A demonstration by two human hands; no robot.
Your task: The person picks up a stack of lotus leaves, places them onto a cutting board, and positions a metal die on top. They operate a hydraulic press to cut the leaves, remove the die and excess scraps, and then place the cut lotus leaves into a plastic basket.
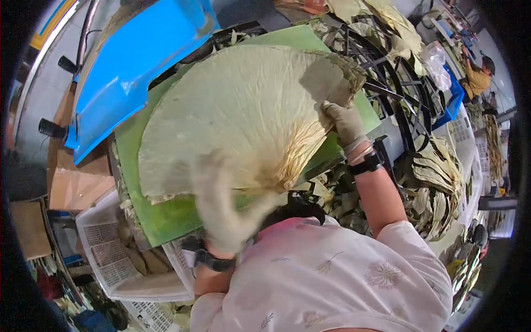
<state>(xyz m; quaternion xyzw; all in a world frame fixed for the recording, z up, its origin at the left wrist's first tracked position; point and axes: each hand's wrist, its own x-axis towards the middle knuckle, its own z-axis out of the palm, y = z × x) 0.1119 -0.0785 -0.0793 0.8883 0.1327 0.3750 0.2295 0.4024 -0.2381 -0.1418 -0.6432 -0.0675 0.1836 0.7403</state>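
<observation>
A half-round stack of dried lotus leaves lies on a green cutting board, its veins running together at a brownish point near the lower edge. My right hand, in a pale glove, grips the stack's ragged right edge. Low over the front edge of the leaves is my left hand, also gloved and smeared by motion; its thumb is spread away from the fingers and nothing shows between them.
A blue plastic guard rises at the upper left. Curved black metal bars stand right of the board. White crates sit lower left, and more dried leaves are heaped at right. A person works far off at right.
</observation>
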